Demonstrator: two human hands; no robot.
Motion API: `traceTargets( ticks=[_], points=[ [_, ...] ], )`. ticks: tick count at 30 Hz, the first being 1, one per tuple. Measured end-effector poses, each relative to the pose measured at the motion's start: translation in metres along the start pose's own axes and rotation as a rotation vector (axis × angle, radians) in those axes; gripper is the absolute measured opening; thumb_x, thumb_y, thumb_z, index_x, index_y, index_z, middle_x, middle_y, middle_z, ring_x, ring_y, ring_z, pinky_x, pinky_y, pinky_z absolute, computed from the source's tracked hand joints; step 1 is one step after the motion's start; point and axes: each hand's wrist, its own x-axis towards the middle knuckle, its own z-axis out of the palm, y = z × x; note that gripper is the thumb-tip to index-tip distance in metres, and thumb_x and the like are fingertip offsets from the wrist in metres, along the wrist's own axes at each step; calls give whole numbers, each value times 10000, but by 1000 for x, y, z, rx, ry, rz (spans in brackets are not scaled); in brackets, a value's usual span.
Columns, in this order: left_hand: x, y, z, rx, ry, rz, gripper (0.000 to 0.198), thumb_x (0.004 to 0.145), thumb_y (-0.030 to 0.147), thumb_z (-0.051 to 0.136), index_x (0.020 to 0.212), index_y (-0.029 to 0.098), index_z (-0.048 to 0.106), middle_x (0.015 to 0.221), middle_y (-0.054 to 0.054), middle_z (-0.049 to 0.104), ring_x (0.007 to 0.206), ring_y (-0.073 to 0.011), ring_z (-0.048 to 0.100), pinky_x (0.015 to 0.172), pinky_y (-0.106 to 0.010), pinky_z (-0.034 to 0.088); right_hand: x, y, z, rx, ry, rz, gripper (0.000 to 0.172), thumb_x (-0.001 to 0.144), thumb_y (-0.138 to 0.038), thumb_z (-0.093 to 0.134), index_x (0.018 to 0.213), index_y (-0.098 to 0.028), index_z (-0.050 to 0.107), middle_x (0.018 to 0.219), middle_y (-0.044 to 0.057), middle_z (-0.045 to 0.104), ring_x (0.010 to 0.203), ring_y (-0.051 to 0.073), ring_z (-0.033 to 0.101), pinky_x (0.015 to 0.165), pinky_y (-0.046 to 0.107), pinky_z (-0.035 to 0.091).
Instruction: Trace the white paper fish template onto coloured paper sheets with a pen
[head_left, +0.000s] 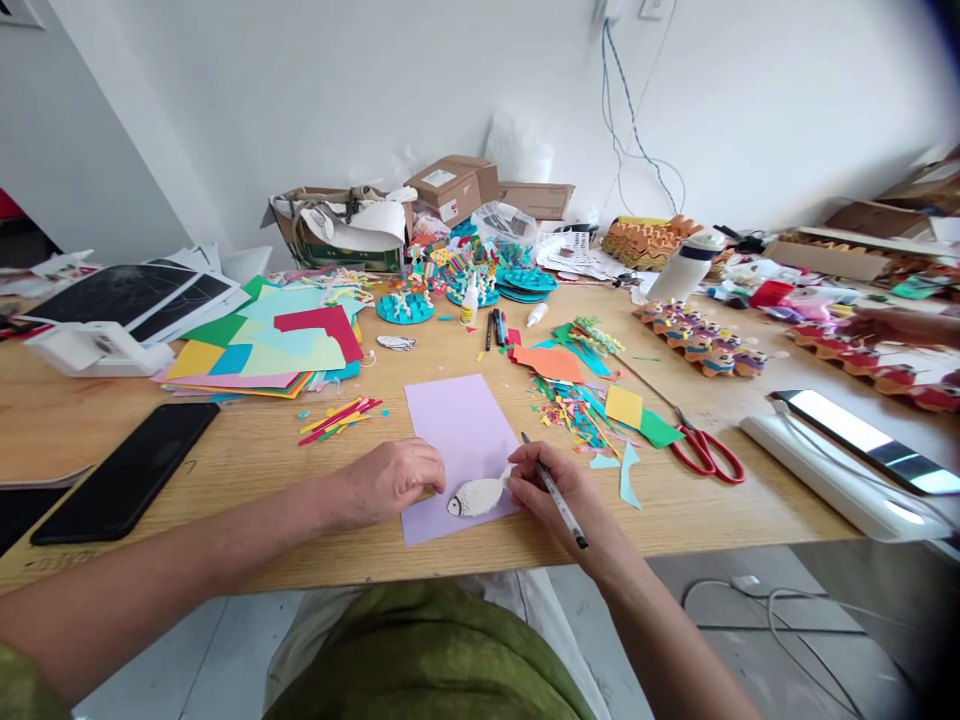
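A white paper fish (477,497) with drawn scales and a dark gill band lies on a sheet of purple paper (457,420). My right hand (559,490) is closed, holding a clear ballpoint pen (559,500) slanted across the palm. Thumb and fingertips of that hand also pinch the fish's tail. At the purple sheet's left edge rests my left hand (394,478), its fingers curled together; what they hold, if anything, is hidden. Another small paper fish (396,343) lies beyond the sheet.
Red-handled scissors (707,453) lie right, beside paper scraps (577,410). Coloured paper strips (341,418), a phone (127,475) and stacked coloured sheets (277,345) are left. A glue bottle (469,303) and markers (495,328) stand behind. Another person's hand (900,328) shows far right.
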Motion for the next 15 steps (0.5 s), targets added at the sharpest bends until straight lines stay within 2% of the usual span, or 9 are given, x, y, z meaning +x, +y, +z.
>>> traceTargets(
  ticks=[4, 8, 11, 15],
  points=[
    [-1, -2, 1, 19, -35, 24, 309, 835, 55, 329, 770, 152, 615, 808, -53, 627, 781, -137, 558, 720, -221, 404, -4, -1, 5, -113, 2, 12, 139, 678, -228, 533, 812, -196, 517, 601, -29, 534, 536, 126, 502, 530, 262, 397],
    [-2, 0, -5, -20, -101, 33, 263, 855, 84, 356, 828, 148, 610, 838, -60, 613, 816, -143, 548, 749, -221, 402, -6, -4, 11, -223, -18, -34, 164, 685, -183, 513, 848, -200, 507, 658, -22, 572, 563, 125, 527, 565, 265, 411],
    [-3, 3, -14, -66, -194, 15, 225, 817, 66, 415, 898, 168, 597, 917, -54, 606, 886, -152, 539, 792, -229, 399, -8, -8, 17, -302, -8, -52, 187, 691, -159, 509, 873, -200, 507, 702, -10, 597, 587, 128, 541, 575, 262, 416],
    [-7, 5, -22, -101, -263, -5, 311, 727, 18, 503, 989, 170, 570, 1041, -59, 581, 978, -175, 520, 860, -252, 383, -10, -12, 24, -370, -2, -53, 212, 696, -144, 518, 905, -183, 512, 790, 34, 632, 639, 143, 571, 602, 272, 435]
  ],
)
